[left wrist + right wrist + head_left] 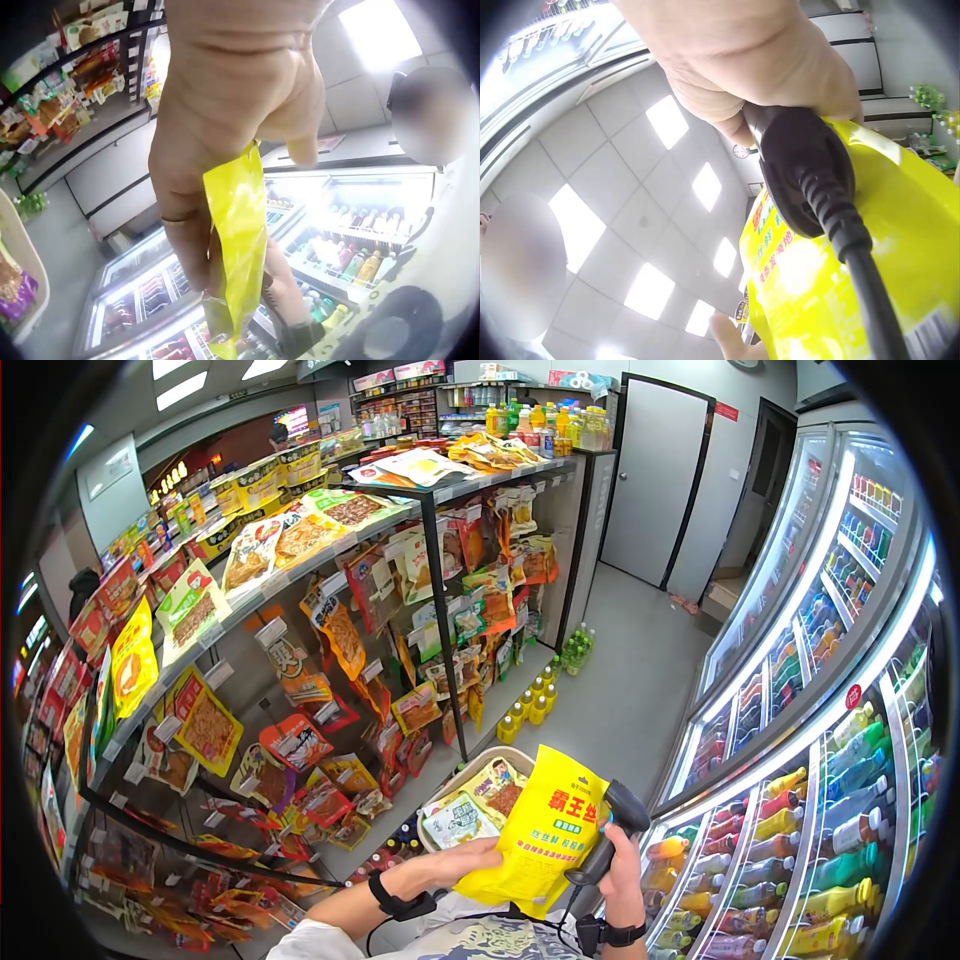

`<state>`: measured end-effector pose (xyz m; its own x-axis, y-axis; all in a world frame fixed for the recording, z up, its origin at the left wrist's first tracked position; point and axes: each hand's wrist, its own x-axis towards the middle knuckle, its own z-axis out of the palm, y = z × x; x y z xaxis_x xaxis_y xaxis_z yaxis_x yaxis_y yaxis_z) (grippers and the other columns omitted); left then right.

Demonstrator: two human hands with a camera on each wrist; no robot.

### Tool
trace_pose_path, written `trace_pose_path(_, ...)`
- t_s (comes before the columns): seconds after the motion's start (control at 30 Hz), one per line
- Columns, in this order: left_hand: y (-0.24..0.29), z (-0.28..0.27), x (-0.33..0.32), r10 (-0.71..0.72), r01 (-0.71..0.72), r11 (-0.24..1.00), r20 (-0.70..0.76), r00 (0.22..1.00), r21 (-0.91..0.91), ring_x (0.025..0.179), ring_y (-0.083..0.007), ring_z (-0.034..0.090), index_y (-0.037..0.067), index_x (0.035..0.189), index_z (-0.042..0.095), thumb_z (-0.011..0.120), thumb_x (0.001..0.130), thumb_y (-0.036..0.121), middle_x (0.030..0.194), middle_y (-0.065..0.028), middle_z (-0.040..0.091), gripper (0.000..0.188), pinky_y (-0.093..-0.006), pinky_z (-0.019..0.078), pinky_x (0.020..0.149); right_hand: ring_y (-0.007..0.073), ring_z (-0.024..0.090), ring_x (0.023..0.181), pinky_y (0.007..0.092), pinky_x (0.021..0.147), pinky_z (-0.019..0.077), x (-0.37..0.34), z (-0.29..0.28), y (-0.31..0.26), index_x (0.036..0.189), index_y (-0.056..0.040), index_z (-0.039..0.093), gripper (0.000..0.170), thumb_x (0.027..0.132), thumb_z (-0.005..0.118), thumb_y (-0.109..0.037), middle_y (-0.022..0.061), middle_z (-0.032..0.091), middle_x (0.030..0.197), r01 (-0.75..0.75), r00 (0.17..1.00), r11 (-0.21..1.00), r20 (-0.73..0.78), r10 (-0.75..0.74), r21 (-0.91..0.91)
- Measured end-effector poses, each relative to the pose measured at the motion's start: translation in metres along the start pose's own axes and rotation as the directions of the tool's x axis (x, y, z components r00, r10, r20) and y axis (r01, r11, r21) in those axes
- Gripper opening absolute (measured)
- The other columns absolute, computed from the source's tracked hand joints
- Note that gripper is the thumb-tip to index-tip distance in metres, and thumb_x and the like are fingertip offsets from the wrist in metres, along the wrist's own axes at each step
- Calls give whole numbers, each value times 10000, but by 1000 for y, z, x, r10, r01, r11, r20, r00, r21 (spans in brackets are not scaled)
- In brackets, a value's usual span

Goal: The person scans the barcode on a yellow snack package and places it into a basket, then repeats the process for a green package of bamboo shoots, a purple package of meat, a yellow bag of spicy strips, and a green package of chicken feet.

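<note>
A bright yellow snack bag (550,830) with red and green lettering stands tilted in front of the body. My left hand (462,868) grips the bag by its left side, and in the left wrist view the fingers run behind the yellow film. In my right hand (622,880) is a black barcode scanner (603,842), held by its handle, with its head over the bag's right edge. The right wrist view has the scanner's handle end and cord (855,262) close up, with the bag right behind. A printed barcode (928,334) shows near the bag's lower corner there.
Beyond the bag, a beige basket (522,757) holds several snack packets (462,820). Shelves of hanging packets (340,630) line the left side. Lit drink fridges (780,830) stand close on the right. Yellow bottles (525,710) stand along the shelf base, and a grey floor (640,630) leads to a door.
</note>
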<state>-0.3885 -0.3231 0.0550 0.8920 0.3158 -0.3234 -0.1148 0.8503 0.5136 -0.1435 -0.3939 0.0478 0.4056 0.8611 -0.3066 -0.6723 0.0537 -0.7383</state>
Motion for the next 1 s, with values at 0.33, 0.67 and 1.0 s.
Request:
trace_pose_path(0.33, -10, -3, -7, 291, -185, 876, -183, 939, 444, 1022, -162, 580, -3, 1203, 524, 670, 798, 49, 1149, -74, 613, 434, -318, 459, 907, 140, 545, 924, 301, 825, 433, -24, 12, -22, 1109, -49, 552, 315, 802, 621, -64, 29, 586, 972, 198, 977, 951, 124, -172, -239)
trace_pose_path(0.67, -12, -6, -6, 441, -367, 868, -182, 879, 333, 1075, -189, 561, 10, 1238, 491, 705, 802, 137, 1181, -78, 593, 502, -333, 435, 935, 146, 616, 694, 293, 648, 539, -69, 2, -24, 1097, 29, 573, 259, 848, 563, -45, 118, 620, 950, 315, 948, 771, 152, -278, -553)
trace_pose_path(1.0, -10, 6, 4, 491, -465, 871, -287, 823, 158, 1106, -257, 559, -1, 1277, 432, 588, 892, 224, 1249, -120, 544, 472, -390, 452, 941, 105, 604, 675, 246, 623, 495, -90, -13, -14, 973, 16, 618, 184, 790, 630, 12, 52, 636, 821, 350, 922, 558, 172, -346, -753)
